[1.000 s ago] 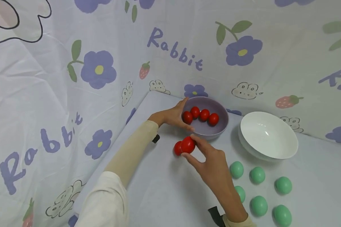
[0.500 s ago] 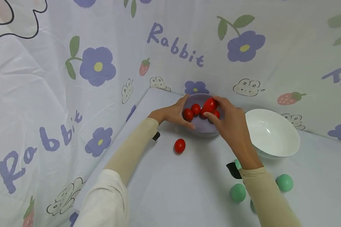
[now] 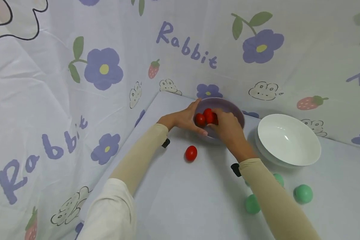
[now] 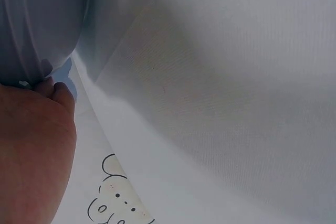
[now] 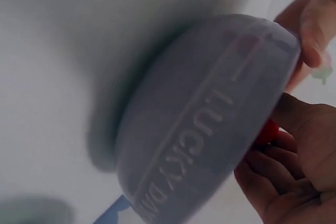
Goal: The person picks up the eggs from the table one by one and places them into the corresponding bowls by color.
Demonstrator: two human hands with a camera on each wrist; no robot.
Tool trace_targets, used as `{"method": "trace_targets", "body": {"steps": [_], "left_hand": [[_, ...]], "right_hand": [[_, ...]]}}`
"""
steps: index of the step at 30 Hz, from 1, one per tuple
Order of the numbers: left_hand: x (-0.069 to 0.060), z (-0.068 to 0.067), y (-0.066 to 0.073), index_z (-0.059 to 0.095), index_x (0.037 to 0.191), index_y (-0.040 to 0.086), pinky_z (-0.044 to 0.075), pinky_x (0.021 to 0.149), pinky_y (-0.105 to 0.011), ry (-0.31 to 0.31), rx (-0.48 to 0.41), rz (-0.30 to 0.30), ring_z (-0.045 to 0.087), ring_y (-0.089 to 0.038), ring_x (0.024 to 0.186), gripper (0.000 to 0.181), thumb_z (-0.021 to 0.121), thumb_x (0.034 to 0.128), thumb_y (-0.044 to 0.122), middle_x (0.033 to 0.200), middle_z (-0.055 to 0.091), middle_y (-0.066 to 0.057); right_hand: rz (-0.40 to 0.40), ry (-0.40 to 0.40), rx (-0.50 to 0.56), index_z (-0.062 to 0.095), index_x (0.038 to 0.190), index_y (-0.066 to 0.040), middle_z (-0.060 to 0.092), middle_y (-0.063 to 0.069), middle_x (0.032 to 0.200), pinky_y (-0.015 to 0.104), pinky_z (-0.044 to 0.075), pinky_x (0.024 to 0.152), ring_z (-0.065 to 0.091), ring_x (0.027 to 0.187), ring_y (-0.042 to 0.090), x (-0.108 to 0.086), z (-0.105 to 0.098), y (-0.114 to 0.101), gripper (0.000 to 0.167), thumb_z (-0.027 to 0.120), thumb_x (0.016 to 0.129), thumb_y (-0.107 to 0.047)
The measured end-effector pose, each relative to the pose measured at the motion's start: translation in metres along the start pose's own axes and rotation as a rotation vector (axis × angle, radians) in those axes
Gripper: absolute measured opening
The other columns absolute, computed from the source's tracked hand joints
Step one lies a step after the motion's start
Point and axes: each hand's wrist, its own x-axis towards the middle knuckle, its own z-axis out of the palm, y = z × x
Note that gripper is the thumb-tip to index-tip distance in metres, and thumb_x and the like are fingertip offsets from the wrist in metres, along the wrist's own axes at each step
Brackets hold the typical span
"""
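Note:
A purple bowl (image 3: 235,111) stands near the back of the table, with "LUCKY DAY" lettering on its outer wall in the right wrist view. My left hand (image 3: 184,119) holds its left side, thumb toward the front and fingers toward the back. Inside lie several smooth red eggs (image 3: 200,120), some hidden by my right hand (image 3: 228,128). That hand reaches down into the bowl; its thumb and fingers are around a red egg (image 5: 268,132), mostly covered. Another red egg (image 3: 191,153) lies on the table in front of the bowl.
To the right stands a white bowl (image 3: 288,140), close beside the right forearm. Several green eggs (image 3: 303,194) lie in front of it, some behind the right sleeve (image 3: 273,196). A patterned cloth (image 3: 180,46) hangs along the table's back and left edges.
My right hand has carried a red egg from the table up into the purple bowl and lowered it among the others. The left hand has stayed at the bowl's side.

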Motion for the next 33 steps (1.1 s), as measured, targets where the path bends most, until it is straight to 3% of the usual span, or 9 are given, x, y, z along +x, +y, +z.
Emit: {"method": "trace_targets", "body": {"steps": [11,18,26,33], "left_hand": [[0.002,-0.001,0.003,-0.014,0.169,0.024,0.032,0.126,-0.049,0.005,-0.014,0.019,0.017,-0.024,0.159,0.157,0.09,0.0631,0.075,0.174,0.007,-0.003],[0.001,0.0,0.003,-0.015,0.168,0.022,0.027,0.128,-0.049,0.009,-0.015,0.03,0.013,-0.025,0.161,0.156,0.091,0.0655,0.072,0.176,0.002,-0.003],[0.0,-0.002,0.002,-0.014,0.169,0.022,0.031,0.126,-0.048,0.019,0.0,0.03,0.016,-0.024,0.159,0.154,0.09,0.0663,0.072,0.175,0.004,-0.002],[0.003,-0.003,0.001,-0.016,0.168,0.024,0.027,0.128,-0.049,0.005,-0.004,0.025,0.013,-0.024,0.161,0.156,0.09,0.0648,0.073,0.176,0.002,-0.003]], "right_hand": [[0.02,-0.065,-0.147,0.063,0.135,-0.003,0.072,0.021,0.11,0.057,0.061,0.09,0.068,0.099,0.04,0.011,0.019,0.006,0.046,0.082,0.095,-0.017],[0.008,-0.086,-0.188,0.062,0.131,-0.002,0.071,0.021,0.108,0.057,0.062,0.087,0.069,0.095,0.039,0.016,0.023,0.006,0.046,0.083,0.093,-0.016],[-0.036,-0.069,-0.194,0.069,0.125,-0.003,0.072,0.017,0.1,0.054,0.063,0.084,0.068,0.089,0.035,0.022,0.026,0.006,0.039,0.085,0.091,-0.014],[-0.008,-0.109,-0.236,0.065,0.132,-0.002,0.073,0.018,0.107,0.056,0.062,0.088,0.07,0.092,0.036,0.024,0.027,0.006,0.046,0.084,0.091,-0.01]]}}
